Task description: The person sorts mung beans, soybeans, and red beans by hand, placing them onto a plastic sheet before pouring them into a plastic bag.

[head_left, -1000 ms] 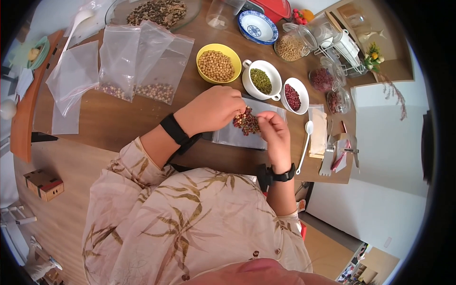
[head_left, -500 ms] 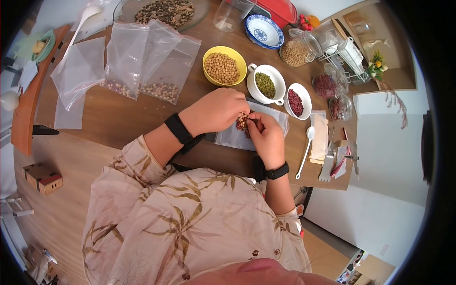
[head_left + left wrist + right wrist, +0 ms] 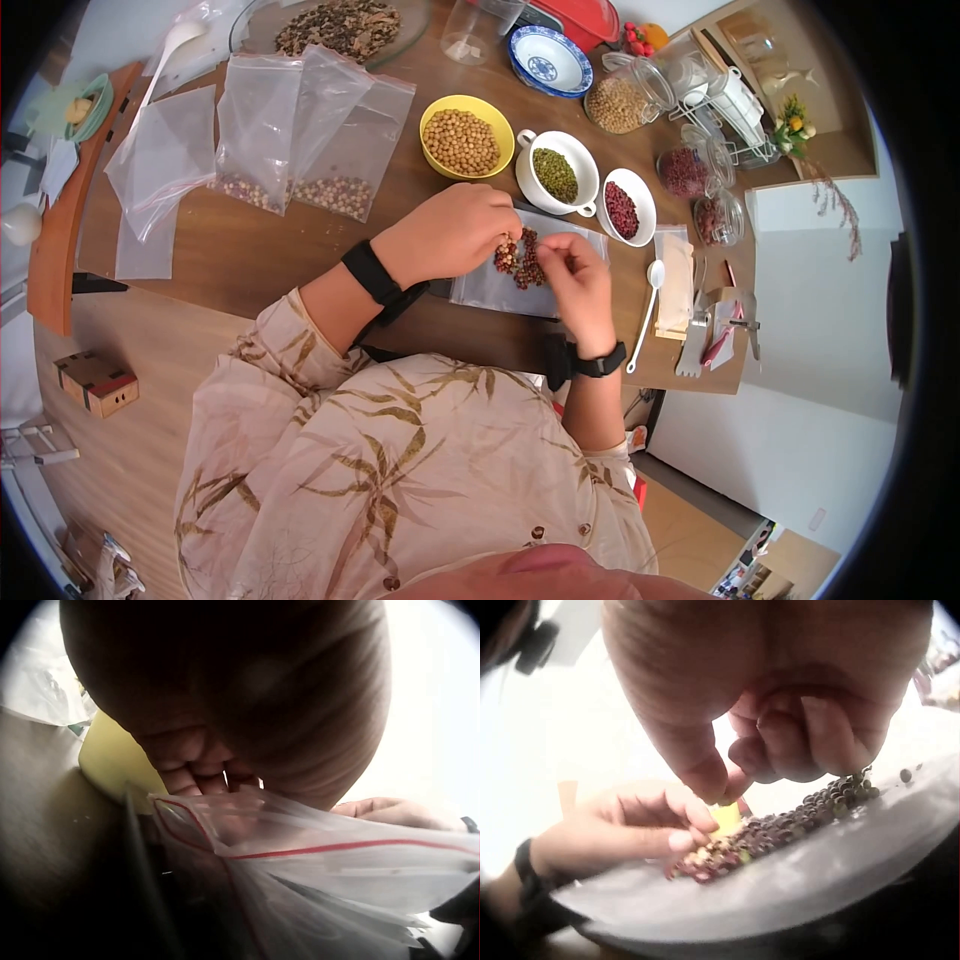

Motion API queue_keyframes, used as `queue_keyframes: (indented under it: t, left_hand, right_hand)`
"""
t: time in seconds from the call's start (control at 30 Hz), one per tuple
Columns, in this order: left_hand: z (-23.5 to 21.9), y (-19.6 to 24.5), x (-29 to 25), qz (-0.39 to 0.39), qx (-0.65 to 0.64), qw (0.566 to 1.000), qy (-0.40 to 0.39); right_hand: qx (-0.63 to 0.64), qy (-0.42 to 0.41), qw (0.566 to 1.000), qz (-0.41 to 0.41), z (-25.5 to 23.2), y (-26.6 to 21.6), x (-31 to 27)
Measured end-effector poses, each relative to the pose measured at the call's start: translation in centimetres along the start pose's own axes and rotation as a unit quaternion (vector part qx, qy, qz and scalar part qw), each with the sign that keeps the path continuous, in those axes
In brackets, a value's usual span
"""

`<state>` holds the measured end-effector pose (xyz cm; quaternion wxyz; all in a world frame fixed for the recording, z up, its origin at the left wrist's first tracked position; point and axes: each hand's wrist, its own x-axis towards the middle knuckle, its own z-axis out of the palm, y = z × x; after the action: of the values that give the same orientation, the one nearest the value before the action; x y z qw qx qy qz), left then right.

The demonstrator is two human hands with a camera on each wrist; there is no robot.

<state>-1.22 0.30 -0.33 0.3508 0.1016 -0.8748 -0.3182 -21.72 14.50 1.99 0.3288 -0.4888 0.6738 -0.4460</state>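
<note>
A heap of mixed beans (image 3: pixel 525 265), red, green and pale, lies over a clear plastic zip bag (image 3: pixel 475 290) in front of me. My left hand (image 3: pixel 455 232) bends over the heap's left side, its thumb and fingertips closing round pale beans (image 3: pixel 705 859). In the left wrist view those fingers are partly hidden behind bag film with a red zip line (image 3: pixel 322 847). Right of the heap, my right hand (image 3: pixel 585 285) has thumb and forefinger meeting at the tips and the other fingers curled in. I cannot tell whether a bean sits between those tips.
Beyond the hands stand a yellow bowl of chickpeas (image 3: pixel 480 103), a white cup of green beans (image 3: pixel 530 145) and a white bowl of red beans (image 3: pixel 640 195). Part-filled zip bags (image 3: pixel 255 110) lie left. A white spoon (image 3: pixel 640 320) lies right; jars (image 3: pixel 630 95) stand back right.
My right hand reached left into the heap half a second ago and has since drawn back to the right. The heap now shows a gap. My left hand stays at its place.
</note>
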Motion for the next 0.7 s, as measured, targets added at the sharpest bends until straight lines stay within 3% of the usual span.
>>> queue_keyframes:
  t: [0.03,0.07,0.1,0.17,0.23,0.27,0.3,0.37,0.5,0.7]
  left_hand:
    - [0.0,0.0,0.0,-0.001,-0.001,1.0,0.0]
    - [0.0,0.0,0.0,-0.001,-0.002,1.0,-0.001]
    - [-0.1,0.0,-0.1,-0.001,-0.002,1.0,-0.001]
    - [-0.2,0.1,0.0,-0.016,0.004,0.999,-0.029]
    - [-0.2,0.2,0.1,-0.014,0.0,1.0,-0.027]
    - [-0.2,0.2,0.0,-0.014,-0.001,1.0,-0.022]
    - [-0.3,0.2,0.0,-0.015,0.0,1.0,-0.022]
    - [-0.3,0.1,0.0,-0.015,-0.01,1.0,-0.023]
    - [-0.2,-0.1,-0.1,-0.012,-0.002,1.0,-0.021]
    - [-0.1,0.0,-0.1,-0.007,0.01,1.0,-0.026]
  right_hand:
    - [0.0,-0.002,1.0,0.0,-0.8,-0.2,0.1]
    - [0.163,-0.021,0.984,0.075,-1.7,-0.7,0.0]
    - [0.321,-0.038,0.935,0.148,-2.2,-1.4,0.0]
    - [0.359,-0.041,0.917,0.171,-2.4,-1.7,-0.3]
    - [0.303,-0.085,0.936,0.159,-2.3,-1.4,-0.2]
    - [0.174,-0.051,0.97,0.164,-1.7,-0.9,-0.4]
    - [0.175,-0.052,0.969,0.164,-1.1,-0.9,-0.5]
    - [-0.112,-0.027,0.993,0.022,0.1,-1.0,-0.7]
    - [-0.2,-0.012,0.98,0.005,1.1,-1.9,-0.5]
    - [-0.215,-0.018,0.976,0.007,1.3,-1.5,-0.3]
